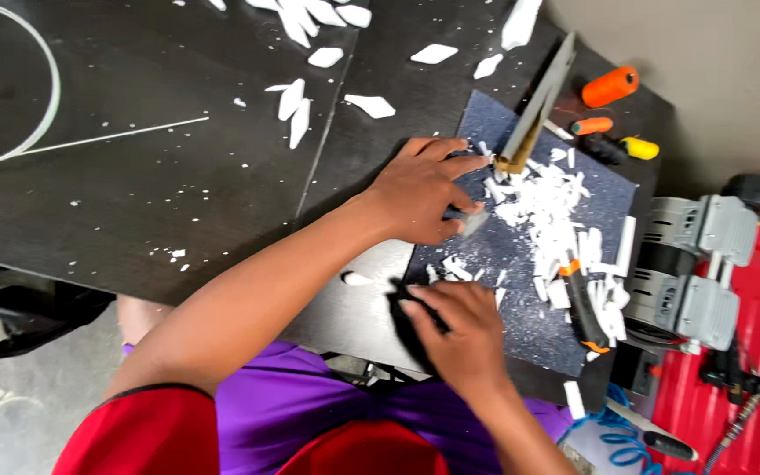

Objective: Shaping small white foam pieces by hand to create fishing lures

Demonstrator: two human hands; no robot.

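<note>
1. Left hand (424, 189): fingers pressed together, pinching a small grey-white offcut (473, 220) flat against the dark cutting mat (521, 325).
2. Right hand (459, 330): curled shut around a dark object (402, 308) at the mat's near edge; its kind cannot be told.
3. White scraps (547, 207): heaped just beside the offcut, some spilling toward the orange-handled knife (584, 308).
4. Long metal straightedge (540, 101): lying tilted across the mat's far corner.
5. Black worktable (160, 176): littered with more white chips.
6. Risk: loose scraps could let the pinched piece skid; fingertips sit close to any blade.
</note>
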